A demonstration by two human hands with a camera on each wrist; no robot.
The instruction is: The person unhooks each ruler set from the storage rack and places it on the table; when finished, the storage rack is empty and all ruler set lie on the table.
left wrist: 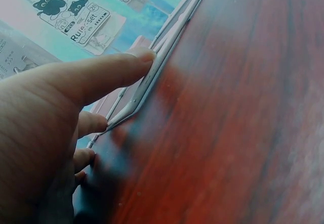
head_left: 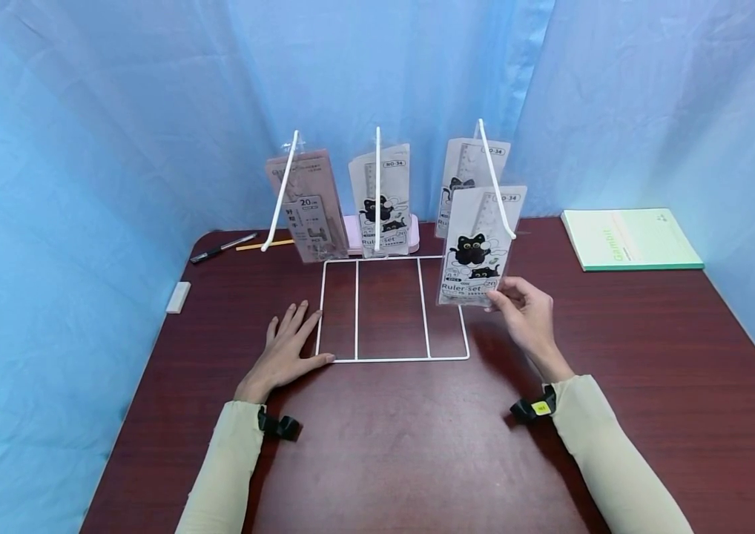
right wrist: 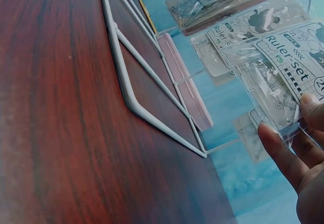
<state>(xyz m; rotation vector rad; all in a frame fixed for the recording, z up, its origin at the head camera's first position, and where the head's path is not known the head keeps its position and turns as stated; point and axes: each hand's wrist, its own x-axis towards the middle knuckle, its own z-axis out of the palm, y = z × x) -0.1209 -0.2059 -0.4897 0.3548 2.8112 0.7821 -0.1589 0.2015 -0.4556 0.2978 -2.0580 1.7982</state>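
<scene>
A white wire display rack (head_left: 391,360) stands on the table with three prongs sticking out toward me. My right hand (head_left: 529,315) pinches the lower right corner of a packaged ruler set (head_left: 472,271) with black cats on it. The right prong crosses this packet's upper part; I cannot tell whether it passes through the hang hole. Behind it hangs another ruler set (head_left: 457,159). One more ruler set (head_left: 387,170) hangs on the middle prong, and a pinkish packet (head_left: 314,211) on the left. My left hand (head_left: 287,348) rests fingers spread at the rack base's left front corner, thumb touching the wire.
Left of the rack lie a black pen (head_left: 222,249), a yellow pencil (head_left: 264,245) and a white eraser (head_left: 178,297). A pink case (head_left: 415,236) sits behind the base. At the back right is a green notebook (head_left: 638,237). Blue curtains (head_left: 377,67) enclose the table.
</scene>
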